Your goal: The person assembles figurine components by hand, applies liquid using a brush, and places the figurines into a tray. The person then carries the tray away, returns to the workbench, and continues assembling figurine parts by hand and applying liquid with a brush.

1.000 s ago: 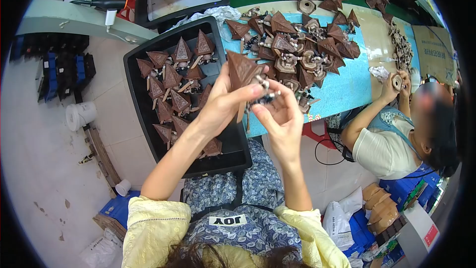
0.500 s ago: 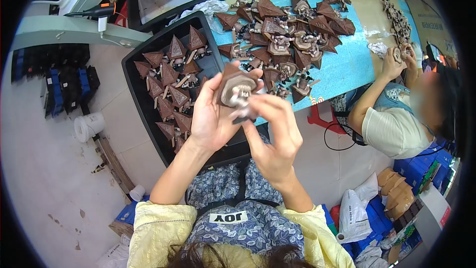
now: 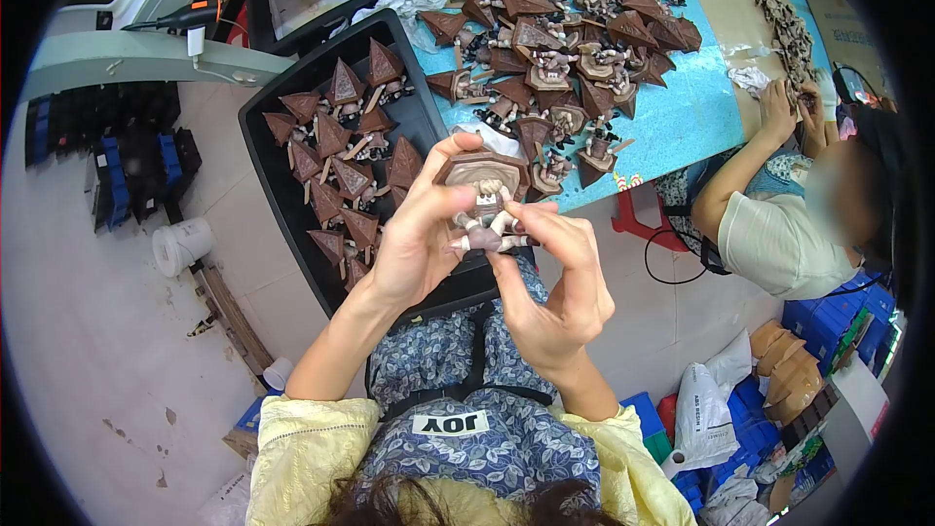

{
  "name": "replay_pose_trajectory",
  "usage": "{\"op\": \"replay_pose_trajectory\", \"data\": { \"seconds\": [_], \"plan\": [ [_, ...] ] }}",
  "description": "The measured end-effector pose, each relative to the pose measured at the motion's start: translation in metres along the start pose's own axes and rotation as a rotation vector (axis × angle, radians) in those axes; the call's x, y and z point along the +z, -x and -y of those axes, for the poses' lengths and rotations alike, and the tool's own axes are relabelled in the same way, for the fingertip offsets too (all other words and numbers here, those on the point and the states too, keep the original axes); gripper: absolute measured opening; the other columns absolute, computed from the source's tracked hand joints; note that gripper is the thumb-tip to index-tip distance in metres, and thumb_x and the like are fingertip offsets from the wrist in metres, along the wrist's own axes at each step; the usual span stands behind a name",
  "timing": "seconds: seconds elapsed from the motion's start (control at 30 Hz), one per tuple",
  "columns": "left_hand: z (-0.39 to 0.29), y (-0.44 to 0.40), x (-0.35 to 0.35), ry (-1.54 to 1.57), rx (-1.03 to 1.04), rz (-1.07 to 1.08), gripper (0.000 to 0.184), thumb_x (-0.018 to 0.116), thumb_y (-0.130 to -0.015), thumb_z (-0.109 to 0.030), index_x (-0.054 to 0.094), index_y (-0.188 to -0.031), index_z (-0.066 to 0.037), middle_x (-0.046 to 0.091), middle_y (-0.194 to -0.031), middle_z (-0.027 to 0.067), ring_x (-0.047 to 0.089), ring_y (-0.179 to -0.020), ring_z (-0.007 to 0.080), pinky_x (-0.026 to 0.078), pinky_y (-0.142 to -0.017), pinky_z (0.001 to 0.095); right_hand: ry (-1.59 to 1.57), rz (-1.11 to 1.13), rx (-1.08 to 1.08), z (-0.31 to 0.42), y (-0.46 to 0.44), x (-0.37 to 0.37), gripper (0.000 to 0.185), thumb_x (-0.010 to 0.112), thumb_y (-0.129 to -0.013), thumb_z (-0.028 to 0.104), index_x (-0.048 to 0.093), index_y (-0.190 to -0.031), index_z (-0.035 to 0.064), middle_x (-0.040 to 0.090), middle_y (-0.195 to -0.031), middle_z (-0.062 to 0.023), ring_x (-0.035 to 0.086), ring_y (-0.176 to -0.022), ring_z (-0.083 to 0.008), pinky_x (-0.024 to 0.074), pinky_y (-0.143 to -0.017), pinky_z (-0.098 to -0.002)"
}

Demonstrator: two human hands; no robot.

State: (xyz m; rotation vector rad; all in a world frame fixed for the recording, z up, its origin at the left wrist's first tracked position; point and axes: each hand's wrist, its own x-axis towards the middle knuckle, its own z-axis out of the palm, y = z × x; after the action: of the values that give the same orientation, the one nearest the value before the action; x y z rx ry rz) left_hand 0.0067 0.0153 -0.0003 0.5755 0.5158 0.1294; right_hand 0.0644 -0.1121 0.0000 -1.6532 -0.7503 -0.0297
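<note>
I see the figurine [image 3: 484, 234] between both hands, above the near right part of the black tray [image 3: 409, 122] and on the near side of the blue table [image 3: 696, 117]. Its broad brown cap [image 3: 487, 168] is at the far end with the underside facing me, and the small pale limbs are at the near end.

My left hand [image 3: 409, 234] carries it: the fingers wrap the left edge and the thumb lies across the front, closed on the piece. My right hand [image 3: 557, 282] has thumb and forefinger brought together on the right-hand limbs in a light pinch; I cannot tell how hard they press, and the hidden fingertips behind the cap I cannot read.

I judge the step in hand to be close handling of this one piece, the left hand steadying while the right works at the limbs. The next move calls, I think, for a firm left hold and a gentle right touch, since those limbs look thin.

To the left, cone-topped pieces [image 3: 346, 83] lie in the tray, and beyond the hands a loose pile [image 3: 550, 63] of similar ones covers part of the table. Over on the right, a co-worker [image 3: 769, 224] sits with both hands raised together at the table's edge.
</note>
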Motion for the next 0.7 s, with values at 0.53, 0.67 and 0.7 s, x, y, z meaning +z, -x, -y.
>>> {"op": "replay_pose_trajectory", "data": {
  "seconds": [0.53,0.67,0.7],
  "plan": [
    [-0.004,0.008,-0.006,-0.039,-0.163,-0.095,0.055,0.027,-0.098,-0.042,0.044,-0.131,-0.001,0.057,-0.122,0.0183,0.060,-0.109,0.0313,0.054,-0.089,0.0465,-0.234,-0.047,0.413,-0.007,0.002,-0.001,0.032,0.081,-0.069,-0.002,0.060,-0.093,-0.0050,0.066,-0.093,-0.0141,0.064,-0.087,-0.0171,0.0525,-0.075,-0.0265],
    [-0.002,0.008,-0.011,0.008,-0.209,-0.088,0.057,0.025,-0.099,-0.042,0.044,-0.130,0.002,0.058,-0.120,0.0202,0.061,-0.107,0.0385,0.053,-0.090,0.0477,-0.268,-0.042,0.494,-0.003,-0.005,0.001,0.029,0.082,-0.069,0.001,0.060,-0.089,-0.0043,0.066,-0.089,-0.0117,0.064,-0.079,-0.0147,0.0517,-0.071,-0.0252],
    [-0.002,0.008,-0.011,0.012,-0.213,-0.091,0.057,0.025,-0.099,-0.042,0.044,-0.130,0.002,0.058,-0.120,0.0202,0.061,-0.107,0.0385,0.053,-0.090,0.0477,-0.266,-0.040,0.499,-0.005,-0.005,0.001,0.029,0.082,-0.069,0.001,0.060,-0.089,-0.0043,0.066,-0.089,-0.0117,0.064,-0.079,-0.0147,0.0517,-0.071,-0.0252]
  ]
}}
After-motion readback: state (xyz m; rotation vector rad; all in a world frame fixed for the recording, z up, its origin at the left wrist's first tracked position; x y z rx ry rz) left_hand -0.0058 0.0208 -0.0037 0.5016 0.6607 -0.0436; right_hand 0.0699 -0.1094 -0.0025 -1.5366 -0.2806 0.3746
